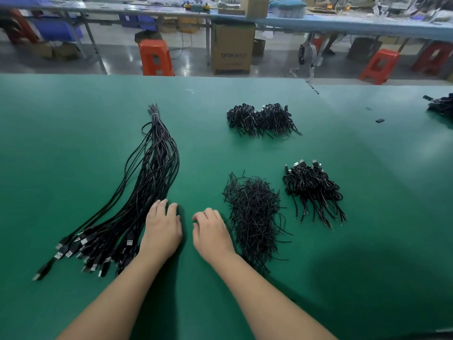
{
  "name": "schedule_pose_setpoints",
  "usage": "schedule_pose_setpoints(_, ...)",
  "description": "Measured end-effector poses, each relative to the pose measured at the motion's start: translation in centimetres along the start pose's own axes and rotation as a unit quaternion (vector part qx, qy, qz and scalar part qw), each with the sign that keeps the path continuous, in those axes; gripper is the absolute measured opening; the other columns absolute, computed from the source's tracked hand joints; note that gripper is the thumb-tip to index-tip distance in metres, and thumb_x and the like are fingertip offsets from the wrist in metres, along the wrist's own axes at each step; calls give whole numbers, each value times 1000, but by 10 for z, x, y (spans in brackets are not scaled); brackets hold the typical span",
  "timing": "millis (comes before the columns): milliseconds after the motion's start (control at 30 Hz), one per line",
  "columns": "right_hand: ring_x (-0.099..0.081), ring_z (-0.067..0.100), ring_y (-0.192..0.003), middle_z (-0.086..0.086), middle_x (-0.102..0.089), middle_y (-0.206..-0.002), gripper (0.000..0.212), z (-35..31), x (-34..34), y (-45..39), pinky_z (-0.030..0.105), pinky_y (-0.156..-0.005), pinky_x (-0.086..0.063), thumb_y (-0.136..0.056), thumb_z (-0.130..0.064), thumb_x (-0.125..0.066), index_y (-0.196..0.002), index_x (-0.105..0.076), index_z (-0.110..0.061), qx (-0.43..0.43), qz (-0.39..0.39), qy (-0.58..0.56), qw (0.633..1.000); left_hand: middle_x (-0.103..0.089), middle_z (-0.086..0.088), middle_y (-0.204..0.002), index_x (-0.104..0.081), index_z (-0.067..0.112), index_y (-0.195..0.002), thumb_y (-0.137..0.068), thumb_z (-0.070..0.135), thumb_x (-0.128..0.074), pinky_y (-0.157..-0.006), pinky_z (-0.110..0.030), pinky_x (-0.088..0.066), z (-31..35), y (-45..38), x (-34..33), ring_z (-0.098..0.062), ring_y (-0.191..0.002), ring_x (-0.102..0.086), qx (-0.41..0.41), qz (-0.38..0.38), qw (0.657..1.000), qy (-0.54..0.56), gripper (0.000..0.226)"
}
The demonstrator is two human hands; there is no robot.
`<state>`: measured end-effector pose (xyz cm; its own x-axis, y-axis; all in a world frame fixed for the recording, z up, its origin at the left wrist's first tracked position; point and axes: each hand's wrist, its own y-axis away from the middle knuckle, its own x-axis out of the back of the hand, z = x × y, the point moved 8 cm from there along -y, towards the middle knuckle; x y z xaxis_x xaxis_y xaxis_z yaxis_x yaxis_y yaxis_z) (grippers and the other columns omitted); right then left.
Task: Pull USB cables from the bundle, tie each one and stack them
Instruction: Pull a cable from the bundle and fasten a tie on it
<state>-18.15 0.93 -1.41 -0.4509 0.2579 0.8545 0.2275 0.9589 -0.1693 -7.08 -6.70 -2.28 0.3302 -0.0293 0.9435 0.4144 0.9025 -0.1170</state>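
Now the left hand (163, 228) lies on the green table (73, 143), fingers loosely bent, touching the edge of the long cable bundle (147, 182). Beside it, the right hand (210, 229) hovers with fingers curled, holding nothing, near the pile of ties (255, 217); tied cables (313, 190) are stacked further right.

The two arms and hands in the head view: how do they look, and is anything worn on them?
Both forearms are bare up to the frame's lower edge: no sleeves show. The left hand and the right hand wear no gloves, and no rings, watch or wristband are visible. No markings show.
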Motion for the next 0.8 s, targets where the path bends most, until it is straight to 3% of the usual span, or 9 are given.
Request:
schedule_pose_setpoints(100,-48,22,-101,5,-56,-108,19,-1,0,-1,34,-96,-43,-100,-20,-50,-112,-61,-10,8,12,10,1000,-47,-19,-142,-56,1,-131,-95,1,-53,-115,-38,-28,-5,-4,10,-31,-137,-37,26,-13,989,146,36)
schedule_pose_setpoints(167,-48,20,-101,3,-56,-108,19,-2,1,-1,34,-96,-43,-101,-23,-51,-113,-60,-12,14,14,14,1000,-54,-11,-137,-59,8,-128,-97,0,-50,-110,-30,-33,-12,-11,19,-22,-131,-47,75,-39,963,257,34)
schedule_pose_setpoints(233,-48,19,-101,1,-56,-108,20,-3,1,-1,32,-96,-43,-101,-24,-51,-116,-60,-13,18,14,14,1000,-64,-4,-126,-62,14,-122,-98,1,-50,-105,-28,-41,-21,-17,30,-16,-121,-58,118,-57,927,352,30)
schedule_pose_setpoints(267,-48,18,-101,0,-56,-109,21,-4,1,0,32,-96,-44,-102,-25,-51,-118,-59,-14,21,12,15,1000,-67,-1,-119,-64,18,-117,-98,2,-51,-102,-29,-44,-26,-19,36,-14,-114,-61,114,-53,926,356,28)
schedule_pose_setpoints(333,-48,17,-101,-1,-56,-109,22,-6,1,1,31,-96,-44,-102,-26,-51,-120,-59,-16,25,8,20,999,-68,2,-112,-66,20,-114,-97,6,-56,-96,-29,-46,-34,-23,51,-13,-106,-61,72,-26,960,268,24)
schedule_pose_setpoints(400,-47,17,-101,-2,-56,-109,23,-6,0,1,32,-96,-44,-102,-28,-51,-120,-59,-17,26,4,24,999,-64,-4,-122,-65,15,-121,-93,15,-63,-104,-36,-42,-39,-25,60,-23,-119,-54,13,17,992,124,28)
schedule_pose_setpoints(500,-47,17,-100,-2,-56,-109,24,-9,0,2,33,-96,-45,-102,-29,-50,-122,-58,-18,37,0,34,999,-39,-12,-153,-43,20,-146,-87,52,-66,-121,-46,-14,-53,-22,47,-31,-146,-24,8,-8,998,-58,71)
schedule_pose_setpoints(600,-47,17,-99,-2,-55,-108,26,-12,0,3,35,-95,-44,-102,-31,-47,-124,-57,-20,55,-2,43,998,-19,-12,-163,-20,28,-156,-82,79,-48,-121,-48,-11,-75,-18,29,-29,-150,-15,66,-56,994,-71,93)
schedule_pose_setpoints(800,-43,21,-96,3,-48,-109,48,-31,-3,11,38,-88,-39,-102,-49,-36,-147,-41,-31,151,-42,76,985,-12,-14,-165,-8,29,-158,-74,92,-18,-121,-47,-12,-77,-13,16,-29,-151,-11,65,-62,991,-97,106)
